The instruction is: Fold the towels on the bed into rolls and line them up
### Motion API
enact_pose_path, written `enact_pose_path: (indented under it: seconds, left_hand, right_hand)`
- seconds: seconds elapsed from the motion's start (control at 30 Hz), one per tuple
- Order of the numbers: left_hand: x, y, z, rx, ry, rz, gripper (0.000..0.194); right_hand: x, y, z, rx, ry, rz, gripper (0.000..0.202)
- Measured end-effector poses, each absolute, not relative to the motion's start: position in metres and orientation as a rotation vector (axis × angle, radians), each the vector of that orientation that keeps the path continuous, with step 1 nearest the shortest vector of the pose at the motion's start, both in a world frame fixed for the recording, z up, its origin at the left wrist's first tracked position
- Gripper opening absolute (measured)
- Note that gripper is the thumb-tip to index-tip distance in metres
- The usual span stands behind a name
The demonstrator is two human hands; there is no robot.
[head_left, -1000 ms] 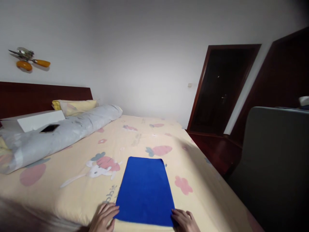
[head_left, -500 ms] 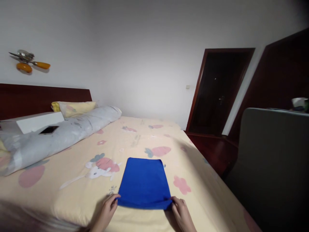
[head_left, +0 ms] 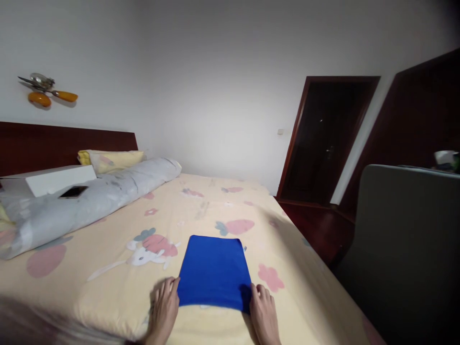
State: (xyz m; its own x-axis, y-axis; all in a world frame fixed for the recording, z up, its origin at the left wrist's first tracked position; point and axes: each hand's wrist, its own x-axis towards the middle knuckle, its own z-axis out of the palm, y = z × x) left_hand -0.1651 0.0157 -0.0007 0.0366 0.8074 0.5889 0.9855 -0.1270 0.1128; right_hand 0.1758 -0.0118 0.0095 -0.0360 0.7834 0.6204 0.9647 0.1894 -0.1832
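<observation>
A blue cloth (head_left: 214, 270) lies flat on the bed's cream patterned sheet (head_left: 118, 297), its near edge curving slightly. At its near left corner is my left hand (head_left: 166, 304), fingers bent and together against the cloth's side edge. My right hand (head_left: 263, 306) is at the near right corner in much the same way, its curled fingertips on the edge and a shadow falling on the cloth beside them. The fingertips' undersides are hidden.
A rolled grey quilt (head_left: 108, 194) crosses the bed's left side, with a phone (head_left: 74, 192) on it. Behind are a white box (head_left: 61, 179) and a yellow pillow (head_left: 117, 161). A dark chair back (head_left: 406, 239) stands at the right.
Both hands have moved slightly forward along the cloth's sides, and their fingers have turned to point away from me. The cloth's near edge has shifted a little forward.
</observation>
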Motion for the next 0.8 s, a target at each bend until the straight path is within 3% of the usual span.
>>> enact_pose_path:
  seconds: [0.13,0.27,0.47,0.8]
  left_hand:
    - [-0.14,0.004,0.009,-2.308,-1.471,-0.704,0.065]
    - [-0.101,-0.01,0.01,-2.667,-1.066,-0.562,0.073]
    - [-0.106,-0.013,0.018,-2.719,-1.291,-0.42,0.071]
    - [-0.189,0.003,0.016,-2.633,-1.449,-0.451,0.058]
  right_hand:
    - [0.152,-0.011,0.012,-1.339,-2.061,-0.394,0.042]
    - [0.125,-0.012,0.006,-1.287,-2.144,-0.195,0.033]
    - [0.148,-0.019,0.009,-1.239,-2.406,-0.067,0.051]
    - [0.196,-0.031,0.024,-1.295,-2.284,-0.051,0.045]
